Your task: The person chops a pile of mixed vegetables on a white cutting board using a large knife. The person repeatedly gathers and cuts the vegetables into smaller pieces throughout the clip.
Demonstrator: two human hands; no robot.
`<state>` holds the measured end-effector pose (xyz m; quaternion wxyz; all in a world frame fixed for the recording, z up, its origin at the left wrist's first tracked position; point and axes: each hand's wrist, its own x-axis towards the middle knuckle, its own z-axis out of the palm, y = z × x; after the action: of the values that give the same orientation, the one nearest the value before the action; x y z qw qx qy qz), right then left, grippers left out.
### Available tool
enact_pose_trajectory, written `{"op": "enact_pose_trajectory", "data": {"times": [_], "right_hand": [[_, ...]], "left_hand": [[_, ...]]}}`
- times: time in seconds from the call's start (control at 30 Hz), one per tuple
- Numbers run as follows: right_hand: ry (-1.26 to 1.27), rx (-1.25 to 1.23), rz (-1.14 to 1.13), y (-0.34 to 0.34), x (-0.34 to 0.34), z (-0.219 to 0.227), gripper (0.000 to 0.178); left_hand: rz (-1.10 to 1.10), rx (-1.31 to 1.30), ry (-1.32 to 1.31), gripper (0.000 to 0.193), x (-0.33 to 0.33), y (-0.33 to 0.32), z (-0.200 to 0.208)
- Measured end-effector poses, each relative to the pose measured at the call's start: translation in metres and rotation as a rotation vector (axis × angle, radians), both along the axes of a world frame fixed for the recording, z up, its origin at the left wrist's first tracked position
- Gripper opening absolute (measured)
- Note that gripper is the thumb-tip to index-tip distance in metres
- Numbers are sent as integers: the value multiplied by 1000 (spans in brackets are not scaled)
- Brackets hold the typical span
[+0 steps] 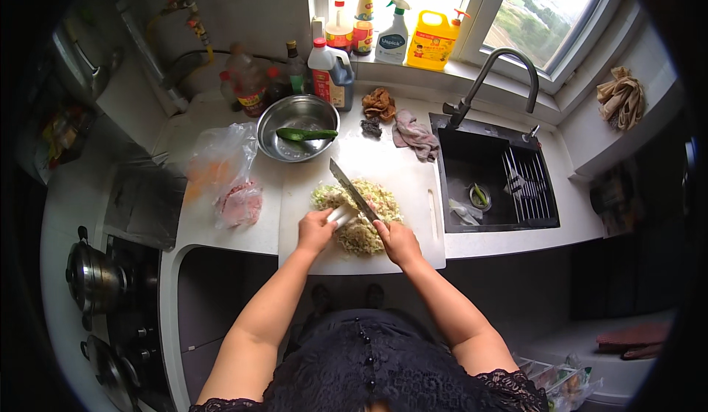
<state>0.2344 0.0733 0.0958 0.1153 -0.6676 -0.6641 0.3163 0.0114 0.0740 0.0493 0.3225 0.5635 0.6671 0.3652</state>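
My right hand (400,242) grips the long grey metal knife (355,191) by its near end (likely blade-heavy), left hand (316,231) pinching the slender white stalk (343,215), probably slick.

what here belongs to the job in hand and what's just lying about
Seemingly part of the chopping:
kitchen knife, in the right hand
pale piece, in the left hand
chopped vegetable
white cutting board

Apparently just lying about:
spray bottle
yellow jug
rag
steel pot

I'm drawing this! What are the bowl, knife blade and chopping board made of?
The bowl is probably polished stainless steel: silvery, reflective. The knife blade looks like dull metal: grey sheen. The chopping board may be plastic: smooth, whitish, no visible grain.
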Motion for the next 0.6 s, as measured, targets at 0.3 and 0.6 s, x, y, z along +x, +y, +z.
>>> {"op": "enact_pose_trajectory", "data": {"times": [0.3, 0.6], "right_hand": [[-81, -32, -3, -6, 1, 7, 65], [-11, -16, -21, -2, 2, -1, 66]], "left_hand": [[260, -81, -386, 38, -33, -32, -32], [225, -8, 340, 38, -37, -42, -51]]}}
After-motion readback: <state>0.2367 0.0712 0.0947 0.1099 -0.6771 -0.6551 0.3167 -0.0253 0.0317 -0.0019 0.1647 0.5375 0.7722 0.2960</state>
